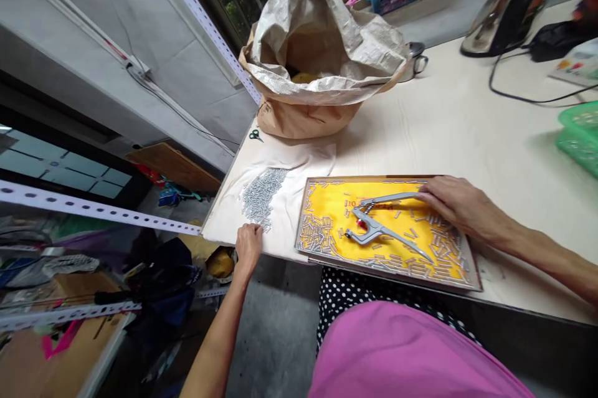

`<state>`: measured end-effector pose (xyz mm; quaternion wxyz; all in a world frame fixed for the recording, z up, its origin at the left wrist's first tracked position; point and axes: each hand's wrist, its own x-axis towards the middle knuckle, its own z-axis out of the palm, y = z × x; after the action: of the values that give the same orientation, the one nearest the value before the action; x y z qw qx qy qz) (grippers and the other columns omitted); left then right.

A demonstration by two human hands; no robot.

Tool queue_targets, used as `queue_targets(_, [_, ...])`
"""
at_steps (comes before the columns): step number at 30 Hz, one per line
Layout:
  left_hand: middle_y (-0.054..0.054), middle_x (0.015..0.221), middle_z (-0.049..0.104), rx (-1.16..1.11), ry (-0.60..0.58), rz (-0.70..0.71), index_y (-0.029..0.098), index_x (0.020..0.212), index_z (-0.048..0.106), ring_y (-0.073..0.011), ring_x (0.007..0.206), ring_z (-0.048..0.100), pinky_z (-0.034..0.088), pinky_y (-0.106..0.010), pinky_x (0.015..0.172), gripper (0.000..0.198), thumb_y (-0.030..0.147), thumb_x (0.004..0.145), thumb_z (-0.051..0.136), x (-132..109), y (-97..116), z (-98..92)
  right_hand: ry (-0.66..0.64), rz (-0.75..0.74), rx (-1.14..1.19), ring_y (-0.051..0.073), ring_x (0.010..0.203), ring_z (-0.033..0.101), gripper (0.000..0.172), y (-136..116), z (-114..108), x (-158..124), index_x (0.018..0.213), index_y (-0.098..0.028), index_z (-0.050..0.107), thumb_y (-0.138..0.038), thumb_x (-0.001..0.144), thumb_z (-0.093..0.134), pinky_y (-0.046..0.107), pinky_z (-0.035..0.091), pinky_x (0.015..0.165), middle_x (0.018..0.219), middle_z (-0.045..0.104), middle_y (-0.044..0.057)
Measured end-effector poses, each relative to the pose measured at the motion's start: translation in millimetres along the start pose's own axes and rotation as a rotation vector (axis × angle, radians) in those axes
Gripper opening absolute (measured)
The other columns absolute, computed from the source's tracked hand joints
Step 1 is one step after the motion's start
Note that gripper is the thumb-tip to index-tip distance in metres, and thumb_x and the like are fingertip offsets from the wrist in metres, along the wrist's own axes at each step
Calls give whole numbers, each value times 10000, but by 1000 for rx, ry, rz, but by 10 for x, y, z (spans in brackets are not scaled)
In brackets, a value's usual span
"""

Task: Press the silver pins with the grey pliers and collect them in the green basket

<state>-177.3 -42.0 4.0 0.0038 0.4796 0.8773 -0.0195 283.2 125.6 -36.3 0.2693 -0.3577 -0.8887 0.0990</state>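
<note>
My left hand (pixel 249 247) is at the table's front edge, its fingers pinched together beside a pile of small metal pins (pixel 265 194). What it holds, if anything, is too small to make out. The pile lies on a white cloth (pixel 308 158). My right hand (pixel 451 200) is closed on the end of the upper handle of grey metal pliers (pixel 369 227), whose handles are spread apart. Beneath the pliers is a shallow tray (pixel 301 217) lined in yellow, with many loose metal pieces gathered mostly along its left and right sides.
A large open paper sack (pixel 308 114) stands behind the cloth, with small green-handled scissors (pixel 255 135) to its left. At the back right are a kettle (pixel 509 5) and a black cord (pixel 518 96). A green basket (pixel 579 142) stands at the right edge.
</note>
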Motion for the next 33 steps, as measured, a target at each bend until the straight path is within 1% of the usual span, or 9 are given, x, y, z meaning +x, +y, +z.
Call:
queue_targets(6, [-86, 868, 749, -130, -84, -100, 169, 832, 701, -252, 893, 681, 473, -300, 804, 184, 259, 831, 542, 217, -75, 32, 4, -64, -147, 200, 803, 518, 368, -176, -171, 117, 857, -191, 575, -410, 1022, 330, 342, 381, 797, 821, 607, 65])
queue_targets(8, [-92, 851, 750, -127, -76, -107, 161, 845, 698, -258, 886, 688, 482, -307, 796, 197, 247, 828, 522, 223, -86, 7, 10, -87, -166, 192, 797, 504, 357, -201, -193, 133, 843, -193, 568, -394, 1024, 335, 334, 373, 802, 803, 599, 56])
queue_targets(11, [-131, 962, 747, -245, -10, -119, 122, 963, 699, -253, 881, 690, 502, -313, 777, 276, 243, 830, 490, 122, 7, -88, 25, -115, -169, 184, 798, 488, 348, -219, -192, 133, 833, -195, 566, -372, 1027, 337, 325, 357, 805, 783, 591, 47])
queue_targets(13, [-122, 1004, 741, -477, -7, -99, 118, 1016, 694, -217, 763, 683, 518, -299, 694, 321, 303, 825, 515, -22, 203, -182, 24, -126, -178, 181, 804, 480, 350, -231, -190, 136, 831, -195, 566, -367, 1029, 333, 322, 346, 808, 787, 591, 45])
queue_targets(16, [-62, 912, 741, -836, -105, 24, 141, 995, 697, -153, 621, 635, 519, -266, 617, 362, 424, 786, 613, -320, 709, -299, 18, -138, -225, 182, 815, 474, 361, -263, -211, 164, 838, -193, 573, -371, 1032, 326, 326, 331, 822, 806, 603, 47])
queue_targets(19, [-41, 816, 728, -965, -220, 158, 157, 939, 704, -148, 662, 642, 517, -241, 631, 311, 419, 781, 646, -589, 1280, -289, 18, -151, -277, 180, 800, 467, 372, -314, -256, 202, 840, -191, 584, -374, 1033, 325, 335, 316, 829, 798, 612, 46])
queue_targets(22, [-49, 829, 735, -971, -281, 227, 165, 876, 717, -154, 703, 661, 515, -230, 627, 247, 383, 788, 640, -695, 1662, -146, 36, -165, -297, 175, 782, 465, 370, -356, -297, 220, 826, -191, 589, -359, 1033, 332, 339, 303, 829, 781, 611, 39])
queue_targets(27, [-43, 723, 725, -982, -346, 200, 144, 779, 710, -150, 623, 664, 491, -213, 544, 201, 341, 766, 673, -609, 1824, 82, 113, -209, -296, 164, 751, 458, 359, -363, -317, 220, 792, -183, 583, -359, 1026, 377, 332, 292, 812, 753, 611, 31])
queue_targets(33, [9, 513, 654, -944, -502, 120, 138, 775, 667, -122, 454, 634, 495, -189, 474, 101, 224, 824, 647, -552, 1857, 92, 131, -220, -307, 158, 744, 459, 348, -334, -293, 225, 779, -181, 579, -358, 1023, 404, 329, 277, 803, 757, 625, 24])
